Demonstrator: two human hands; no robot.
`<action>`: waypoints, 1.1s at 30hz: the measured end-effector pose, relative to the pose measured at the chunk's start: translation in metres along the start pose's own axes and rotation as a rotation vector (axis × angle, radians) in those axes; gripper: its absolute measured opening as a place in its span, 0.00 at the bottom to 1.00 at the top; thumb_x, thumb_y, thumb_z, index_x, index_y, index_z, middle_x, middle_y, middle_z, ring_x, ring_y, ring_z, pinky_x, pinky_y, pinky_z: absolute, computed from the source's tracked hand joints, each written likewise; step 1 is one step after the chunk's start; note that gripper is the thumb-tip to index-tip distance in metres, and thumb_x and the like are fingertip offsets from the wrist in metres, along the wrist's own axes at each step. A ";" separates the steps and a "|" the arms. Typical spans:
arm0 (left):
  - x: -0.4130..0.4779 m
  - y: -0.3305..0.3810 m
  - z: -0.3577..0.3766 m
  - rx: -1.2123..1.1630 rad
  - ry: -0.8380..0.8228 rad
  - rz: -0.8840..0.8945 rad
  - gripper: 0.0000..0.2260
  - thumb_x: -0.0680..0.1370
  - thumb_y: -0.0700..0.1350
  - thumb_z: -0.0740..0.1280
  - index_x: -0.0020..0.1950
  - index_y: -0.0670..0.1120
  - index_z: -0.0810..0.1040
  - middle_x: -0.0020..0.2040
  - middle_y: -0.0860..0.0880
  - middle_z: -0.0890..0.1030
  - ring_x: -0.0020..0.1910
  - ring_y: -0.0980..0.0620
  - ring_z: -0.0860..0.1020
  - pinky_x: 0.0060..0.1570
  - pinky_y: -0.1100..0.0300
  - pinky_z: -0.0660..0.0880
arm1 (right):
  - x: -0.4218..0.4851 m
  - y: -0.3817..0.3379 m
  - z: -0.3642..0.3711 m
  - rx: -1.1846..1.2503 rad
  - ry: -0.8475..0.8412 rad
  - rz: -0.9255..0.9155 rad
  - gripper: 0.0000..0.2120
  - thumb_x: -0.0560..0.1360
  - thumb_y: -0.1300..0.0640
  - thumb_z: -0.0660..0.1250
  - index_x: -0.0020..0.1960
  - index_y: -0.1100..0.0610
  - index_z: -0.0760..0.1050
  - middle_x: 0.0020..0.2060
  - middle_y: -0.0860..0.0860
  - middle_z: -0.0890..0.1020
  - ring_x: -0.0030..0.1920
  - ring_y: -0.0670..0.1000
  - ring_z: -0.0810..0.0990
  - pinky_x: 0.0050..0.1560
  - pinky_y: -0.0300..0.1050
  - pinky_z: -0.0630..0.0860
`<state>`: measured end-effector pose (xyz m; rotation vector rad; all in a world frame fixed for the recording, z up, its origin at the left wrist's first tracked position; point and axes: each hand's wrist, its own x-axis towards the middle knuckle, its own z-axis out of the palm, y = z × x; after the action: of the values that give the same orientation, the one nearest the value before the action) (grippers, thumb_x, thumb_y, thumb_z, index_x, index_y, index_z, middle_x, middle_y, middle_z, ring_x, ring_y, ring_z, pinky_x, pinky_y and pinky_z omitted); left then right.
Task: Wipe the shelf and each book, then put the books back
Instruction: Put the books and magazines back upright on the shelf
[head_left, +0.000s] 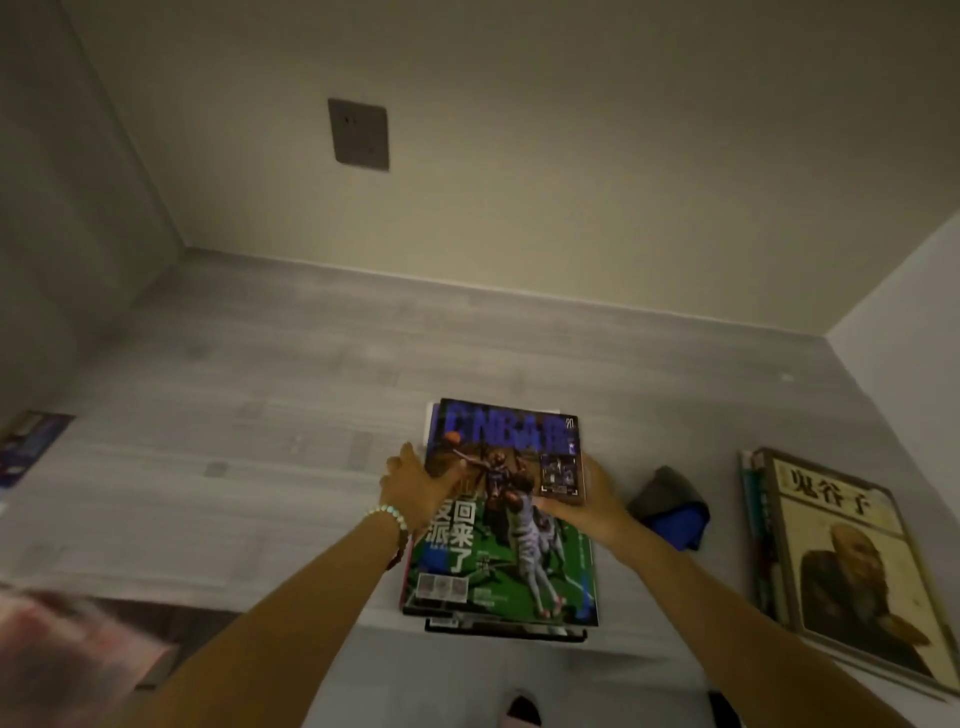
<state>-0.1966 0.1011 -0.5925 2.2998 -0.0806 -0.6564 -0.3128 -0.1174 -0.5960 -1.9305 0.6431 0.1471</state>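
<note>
Head view: the left hand grips the left edge of the top magazine, and the right hand grips its right edge, thumb on the cover. It lies on a stack at the middle of the shelf, by the front edge. A folded grey-blue cloth lies just beside, and more books lie near the right edge.

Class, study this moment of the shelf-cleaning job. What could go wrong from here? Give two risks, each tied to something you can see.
1. The left hand and right hand hold the glossy basketball magazine by its side edges; if the grip loosens, the uneven pile under it could slide off the front of the grey wood-grain shelf.
2. The folded grey and blue cloth lies close beside the right hand; a sideways move could knock it off.
</note>
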 end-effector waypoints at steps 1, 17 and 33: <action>0.001 -0.005 0.004 -0.010 -0.015 -0.044 0.34 0.75 0.58 0.67 0.73 0.39 0.61 0.70 0.36 0.63 0.69 0.37 0.64 0.66 0.50 0.64 | -0.007 0.000 0.002 0.057 0.038 0.063 0.31 0.62 0.50 0.80 0.61 0.57 0.73 0.51 0.51 0.83 0.55 0.54 0.81 0.56 0.49 0.77; -0.005 -0.020 0.041 -0.582 0.023 -0.046 0.12 0.73 0.41 0.73 0.44 0.50 0.69 0.46 0.44 0.80 0.49 0.41 0.80 0.51 0.47 0.78 | 0.006 0.017 0.017 0.356 0.082 0.418 0.24 0.56 0.50 0.82 0.48 0.58 0.82 0.46 0.56 0.85 0.49 0.59 0.83 0.58 0.57 0.77; -0.050 0.043 -0.010 -0.869 -0.074 0.506 0.18 0.73 0.36 0.70 0.62 0.41 0.73 0.51 0.42 0.83 0.48 0.46 0.83 0.47 0.55 0.80 | -0.013 -0.016 -0.027 0.843 -0.006 0.094 0.28 0.69 0.51 0.72 0.67 0.59 0.73 0.61 0.57 0.80 0.60 0.57 0.79 0.60 0.55 0.74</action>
<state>-0.2295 0.0881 -0.5365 1.3411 -0.3298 -0.3917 -0.3209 -0.1314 -0.5666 -1.0893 0.6529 -0.0590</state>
